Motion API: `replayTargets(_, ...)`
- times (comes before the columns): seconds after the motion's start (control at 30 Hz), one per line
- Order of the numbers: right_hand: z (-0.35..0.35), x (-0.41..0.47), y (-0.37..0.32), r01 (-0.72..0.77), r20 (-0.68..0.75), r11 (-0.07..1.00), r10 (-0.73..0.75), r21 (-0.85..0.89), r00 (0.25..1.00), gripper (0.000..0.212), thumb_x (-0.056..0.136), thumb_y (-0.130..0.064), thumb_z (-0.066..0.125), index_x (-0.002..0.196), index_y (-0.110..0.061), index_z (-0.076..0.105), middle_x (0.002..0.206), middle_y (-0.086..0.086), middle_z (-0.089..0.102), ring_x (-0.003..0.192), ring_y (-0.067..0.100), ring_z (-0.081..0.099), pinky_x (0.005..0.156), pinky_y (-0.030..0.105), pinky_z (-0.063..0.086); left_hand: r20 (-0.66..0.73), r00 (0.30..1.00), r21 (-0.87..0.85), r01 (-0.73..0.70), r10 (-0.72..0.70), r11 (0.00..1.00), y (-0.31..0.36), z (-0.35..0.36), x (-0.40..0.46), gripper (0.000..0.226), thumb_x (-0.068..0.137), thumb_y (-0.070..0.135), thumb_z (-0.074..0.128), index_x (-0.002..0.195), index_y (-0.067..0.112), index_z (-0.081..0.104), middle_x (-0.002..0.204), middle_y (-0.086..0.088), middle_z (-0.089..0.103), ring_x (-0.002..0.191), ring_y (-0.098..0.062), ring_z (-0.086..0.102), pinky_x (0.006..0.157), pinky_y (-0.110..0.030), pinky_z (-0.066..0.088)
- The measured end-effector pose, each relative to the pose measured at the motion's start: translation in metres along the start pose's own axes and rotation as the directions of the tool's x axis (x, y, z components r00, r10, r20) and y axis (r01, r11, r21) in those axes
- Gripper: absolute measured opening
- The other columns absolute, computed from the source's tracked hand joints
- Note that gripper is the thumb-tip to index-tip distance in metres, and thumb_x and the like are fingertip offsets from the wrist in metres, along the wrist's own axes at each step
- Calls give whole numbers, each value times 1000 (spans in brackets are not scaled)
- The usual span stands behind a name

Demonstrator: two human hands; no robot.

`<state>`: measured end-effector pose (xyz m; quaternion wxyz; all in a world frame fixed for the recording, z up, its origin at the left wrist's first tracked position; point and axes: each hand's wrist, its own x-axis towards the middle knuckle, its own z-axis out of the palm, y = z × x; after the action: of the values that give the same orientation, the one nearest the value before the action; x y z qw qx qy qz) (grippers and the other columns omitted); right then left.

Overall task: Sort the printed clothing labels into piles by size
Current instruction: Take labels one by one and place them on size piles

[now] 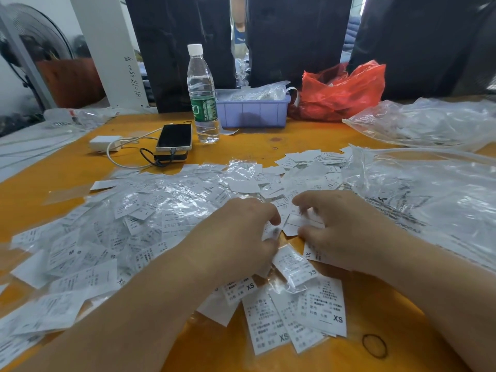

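Small white printed clothing labels in clear plastic sleeves (150, 224) lie in a broad loose heap across the centre and left of the frame, on the orange wooden desk (61, 167). At lower centre a small overlapping group of labels marked XS (292, 315) lies apart from the heap, nearest the viewer; this appears to be the one pile begun. A label marked XL (312, 255) lies just beside it, partly under the right hand. The letters M and S can be read on labels still in the heap at lower left, so most sizes seem not yet separated. By this judgement the sorting is at an early stage: one small pile formed, the great bulk unsorted.

The left hand (241, 237), at centre, has its fingers curled and pinches a small label at the fingertips. The right hand (341, 226), just beside it, has curled fingers over white labels; whether it actually grips one cannot be told.

Large clear plastic bags holding more labels (429, 189) fill the right of the frame. At upper centre stand a clear plastic water bottle with a green wrapper (202, 95), a lilac plastic tray (252, 111) and a red plastic bag (343, 89); a black smartphone (174, 136) lies left of the bottle.
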<state>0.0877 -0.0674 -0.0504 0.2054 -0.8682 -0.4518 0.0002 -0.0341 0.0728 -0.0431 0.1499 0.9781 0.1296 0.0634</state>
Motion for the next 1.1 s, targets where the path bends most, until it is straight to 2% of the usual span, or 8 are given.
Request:
replayTargets(0.17, 2, 2, 2, 28, -56, 999, -26, 37, 998, 34, 89, -19, 63, 121, -30, 61, 101, -17, 63, 98, 9, 58, 86, 33, 51, 14, 1000, 27, -7, 6, 1000, -1, 1, 2, 29, 93, 43, 55, 122, 39, 54, 120, 17, 51, 105, -4, 43, 88, -27, 44)
replayTargets(0.33, 4, 2, 3, 52, -88, 997, -48, 51, 995, 31, 89, -16, 62, 118, -29, 63, 94, -18, 61, 92, 7, 59, 81, 32, 53, 16, 1000, 32, -12, 11, 999, 1, 0, 0, 26, 93, 42, 55, 120, 40, 55, 118, 17, 51, 109, -6, 45, 90, -29, 46)
replayTargets(0.47, 6, 3, 4, 54, -110, 998, -51, 21, 993, 38, 88, -26, 62, 125, -27, 58, 114, -12, 56, 112, 9, 45, 88, 26, 40, 15, 1000, 23, -8, 8, 1000, 4, -2, -2, 25, 95, 41, 53, 119, 39, 56, 122, 17, 52, 113, -6, 46, 93, -32, 46)
replayTargets(0.6, 6, 2, 2, -9, -39, 1000, 8, -18, 999, 53, 88, -46, 59, 137, -29, 47, 136, -9, 50, 131, 14, 34, 99, 34, 38, -7, 1000, 10, 10, -10, 1000, 6, -2, -2, 26, 95, 33, 53, 121, 39, 55, 124, 16, 55, 113, -9, 50, 90, -33, 48)
replayTargets(0.7, 6, 2, 1, -5, -3, 1000, 5, -16, 1000, 52, 88, -46, 58, 136, -29, 48, 138, -8, 50, 131, 13, 37, 101, 34, 39, -58, 998, 7, 25, -25, 1000, 6, -1, -1, 29, 94, 27, 54, 120, 38, 57, 123, 13, 59, 112, -11, 53, 88, -34, 51)
replayTargets(0.83, 5, 1, 1, 18, -18, 1000, -18, 17, 1000, 45, 87, -42, 61, 130, -30, 53, 125, -7, 57, 116, 12, 50, 94, 33, 46, -158, 987, -11, 40, -42, 999, 7, 1, -1, 26, 93, 25, 55, 116, 36, 61, 117, 11, 64, 107, -13, 57, 88, -37, 52)
replayTargets(1.0, 4, -1, -3, 109, -125, 988, -96, 107, 987, 39, 87, -36, 66, 123, -24, 62, 115, -9, 63, 105, 6, 53, 87, 24, 42, -309, 951, -98, -29, -3, 995, 9, -1, 0, 25, 91, 15, 57, 109, 29, 67, 108, 9, 68, 100, -13, 60, 86, -35, 51)
replayTargets(1.1, 1, -3, -7, 180, -215, 967, -139, 183, 967, 20, 89, -27, 66, 109, -25, 70, 103, -11, 66, 98, 7, 55, 83, 25, 44, -406, 913, -165, -121, 45, 979, 12, -2, -1, 22, 90, 12, 62, 103, 27, 70, 101, 10, 69, 94, -10, 61, 82, -32, 52)
